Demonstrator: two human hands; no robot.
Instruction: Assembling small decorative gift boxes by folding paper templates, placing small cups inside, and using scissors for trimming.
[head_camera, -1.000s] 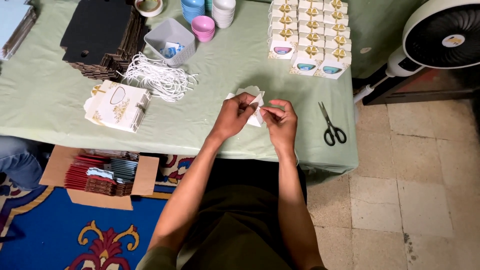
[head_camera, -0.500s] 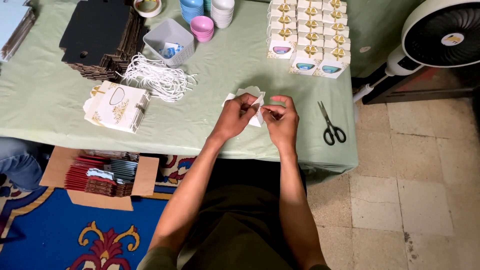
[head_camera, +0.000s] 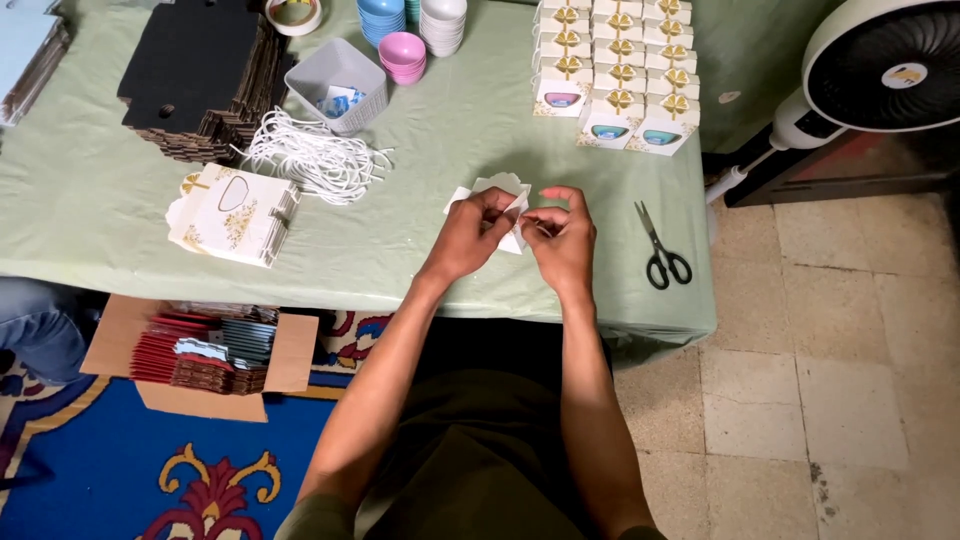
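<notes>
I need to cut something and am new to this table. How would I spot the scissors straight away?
Start at the green-clothed table and go to its right end, beside the white fan. The scissors lie flat near the front edge, just right of the person's right hand. They are the only dark metal tool there, with black loop handles, alone on bare cloth below the rows of small white gift boxes.

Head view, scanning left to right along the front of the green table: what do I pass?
Stack of white printed flat cards → left hand → small white card piece pinched by both hands → right hand → black-handled scissors → table's right edge.
</notes>
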